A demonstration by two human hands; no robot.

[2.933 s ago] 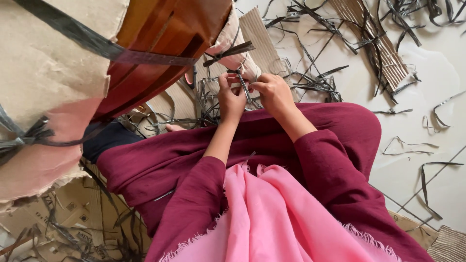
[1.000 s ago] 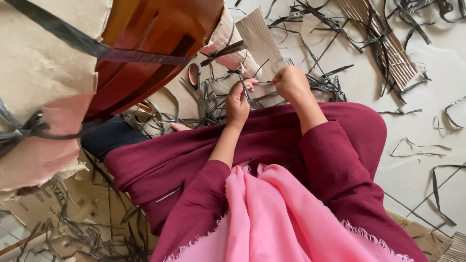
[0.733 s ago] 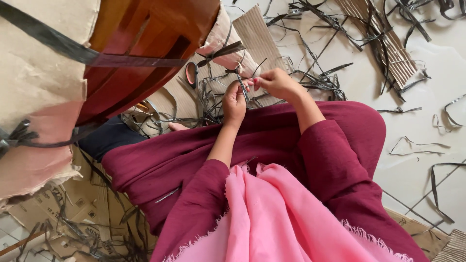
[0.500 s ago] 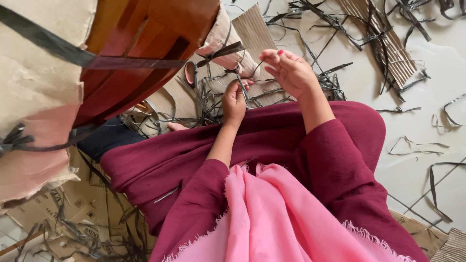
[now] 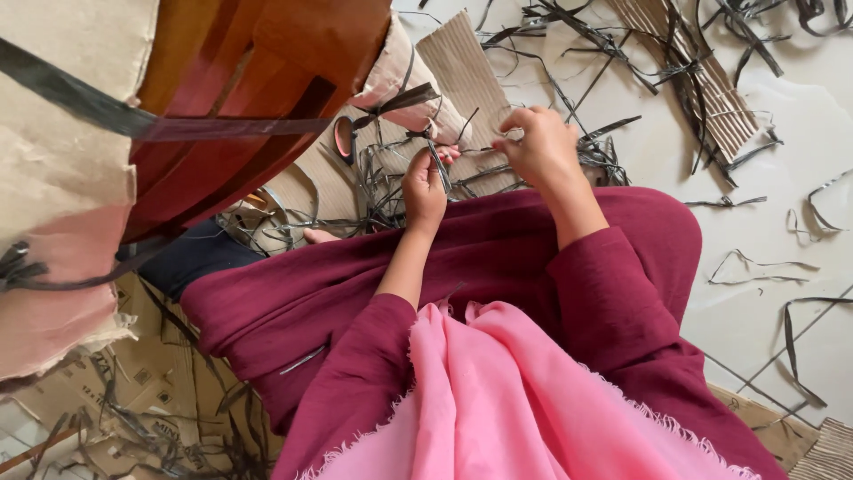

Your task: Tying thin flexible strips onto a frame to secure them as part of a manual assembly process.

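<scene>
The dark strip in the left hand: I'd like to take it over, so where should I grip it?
Judging by its pose, grip the dark strip on the free upper length above the left hand, coming from the right, where the right hand works; lower down, fingers cover it.

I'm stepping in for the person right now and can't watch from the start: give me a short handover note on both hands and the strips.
Left hand: closed on a dark strip, held upright above the lap.
Right hand: fingers pinched on a thin strand, raised over the corrugated cardboard sheet.
Things: loose dark strips piled ahead of the knees; scissors with a reddish handle on the cardboard, left of the hands.
Done: many strips already lie cut about the floor.
Left: cannot tell how much more; the strip in hand is unfinished.
</scene>
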